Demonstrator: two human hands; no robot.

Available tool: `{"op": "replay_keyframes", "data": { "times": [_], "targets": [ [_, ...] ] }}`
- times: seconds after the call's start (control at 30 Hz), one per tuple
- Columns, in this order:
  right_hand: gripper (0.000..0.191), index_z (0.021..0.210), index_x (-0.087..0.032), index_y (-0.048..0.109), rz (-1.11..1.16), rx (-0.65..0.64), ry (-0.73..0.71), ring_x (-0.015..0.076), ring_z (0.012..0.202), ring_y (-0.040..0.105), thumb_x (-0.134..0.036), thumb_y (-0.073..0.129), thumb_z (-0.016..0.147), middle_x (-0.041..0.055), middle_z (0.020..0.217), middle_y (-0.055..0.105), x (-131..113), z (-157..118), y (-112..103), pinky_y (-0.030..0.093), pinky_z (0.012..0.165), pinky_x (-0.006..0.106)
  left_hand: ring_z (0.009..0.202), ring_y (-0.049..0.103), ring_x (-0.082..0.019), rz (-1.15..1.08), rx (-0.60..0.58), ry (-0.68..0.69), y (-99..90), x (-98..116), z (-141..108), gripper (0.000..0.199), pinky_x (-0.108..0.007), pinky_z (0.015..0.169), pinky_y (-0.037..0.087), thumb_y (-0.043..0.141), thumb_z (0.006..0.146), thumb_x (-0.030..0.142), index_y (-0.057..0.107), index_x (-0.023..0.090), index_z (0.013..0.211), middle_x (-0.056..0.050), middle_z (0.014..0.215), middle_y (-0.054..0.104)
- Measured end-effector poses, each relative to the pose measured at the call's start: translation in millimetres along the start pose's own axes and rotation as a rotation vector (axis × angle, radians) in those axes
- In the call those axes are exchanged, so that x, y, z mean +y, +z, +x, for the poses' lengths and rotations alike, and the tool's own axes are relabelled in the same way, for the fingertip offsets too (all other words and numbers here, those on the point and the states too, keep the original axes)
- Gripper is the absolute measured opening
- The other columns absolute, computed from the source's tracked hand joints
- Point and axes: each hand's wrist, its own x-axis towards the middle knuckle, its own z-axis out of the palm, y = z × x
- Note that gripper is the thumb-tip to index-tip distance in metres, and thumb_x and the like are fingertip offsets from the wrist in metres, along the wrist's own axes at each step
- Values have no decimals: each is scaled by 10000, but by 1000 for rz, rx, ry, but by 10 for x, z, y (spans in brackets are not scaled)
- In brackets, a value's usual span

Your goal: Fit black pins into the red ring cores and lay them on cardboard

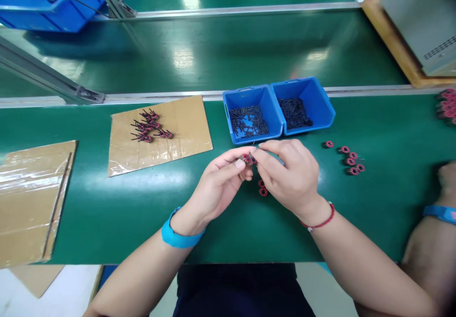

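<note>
My left hand (217, 181) is closed, with its thumb and fingers pinching a small red-and-black ring coil (245, 158). Against that coil, my right hand (292, 172) has thumb and forefinger pressed together; what lies between them is too small to make out. Below the fingers, more loose coils (262, 192) rest on the green table. Just beyond my hands stand two blue bins, the left bin (228, 105) and the right bin (322, 100). Short black tube pieces (261, 126) lie in the left one, and similar dark pieces (294, 112) fill the bottom of the other.
Coils with black-sleeved leads (147, 126) sit on a cardboard sheet (185, 122) to the left. Several bare coils (351, 161) lie at right, near another person's arm (427, 241). A taped cardboard (28, 203), metal frame (81, 91) and grey box (423, 22) surround the workspace.
</note>
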Motion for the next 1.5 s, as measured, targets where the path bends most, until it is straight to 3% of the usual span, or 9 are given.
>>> {"op": "replay_keyframes", "data": {
  "times": [0.1, 0.23, 0.37, 0.53, 0.67, 0.93, 1.23, 1.5],
  "targets": [
    [332, 1096, -284, 683, 140, 19, 48, 210, 830, 618, -70, 560, 874, 44, 972, 719, -2, -5, -8, 463, 692, 369, 719, 567, -112, 10, 7, 19, -2, 17, 11, 241, -256, 714, 477, 750, 796, 242, 766, 183, 1029, -30, 834, 674],
    [245, 1031, -264, 683, 433, 70, 314, 191, 791, 623, -103, 566, 890, 28, 877, 693, -49, 15, -50, 510, 700, 362, 706, 574, -114, 62, 9, 45, 13, 18, 7, 281, -264, 709, 481, 749, 792, 224, 734, 186, 1070, -14, 810, 646],
    [79, 882, -225, 664, 708, -38, 573, 127, 630, 576, -174, 608, 902, -12, 752, 649, -75, 49, -94, 488, 576, 283, 702, 599, -99, 84, 14, 78, 2, 3, 10, 293, -241, 698, 486, 758, 787, 188, 676, 193, 1068, 4, 839, 640],
    [61, 929, -205, 691, 962, -150, 734, 117, 638, 640, -227, 672, 876, -12, 760, 706, -42, 65, -87, 518, 568, 247, 712, 612, -89, 128, -20, 97, -29, -6, 20, 161, -223, 703, 483, 748, 813, 182, 665, 175, 950, 6, 822, 632],
    [83, 949, -210, 704, 1054, -192, 749, 131, 658, 678, -241, 675, 878, -4, 768, 728, -21, 66, -74, 550, 597, 262, 719, 611, -95, 147, -37, 84, -18, -5, 16, 170, -237, 718, 489, 771, 799, 199, 663, 180, 929, 6, 826, 640],
    [92, 797, -207, 682, 1065, -169, 757, 118, 577, 647, -267, 726, 851, -16, 684, 710, -45, 87, -57, 538, 540, 247, 729, 619, -107, 158, -31, 65, -12, -11, 4, 183, -251, 731, 490, 777, 796, 208, 666, 183, 939, 4, 813, 652],
    [138, 981, -206, 727, 1294, -316, 841, 83, 517, 592, -294, 721, 875, -13, 734, 713, 36, 52, -98, 489, 446, 204, 729, 620, -108, 82, -45, 45, -45, 12, 25, 205, -254, 738, 497, 789, 780, 208, 662, 183, 940, -2, 836, 664],
    [60, 807, -195, 678, 1155, -205, 738, 86, 550, 565, -218, 708, 854, -24, 699, 678, 21, 75, -61, 454, 496, 223, 726, 630, -99, 84, -87, 40, -42, 1, 18, 173, -233, 727, 497, 778, 795, 184, 680, 175, 936, 2, 815, 658]
  ]
}}
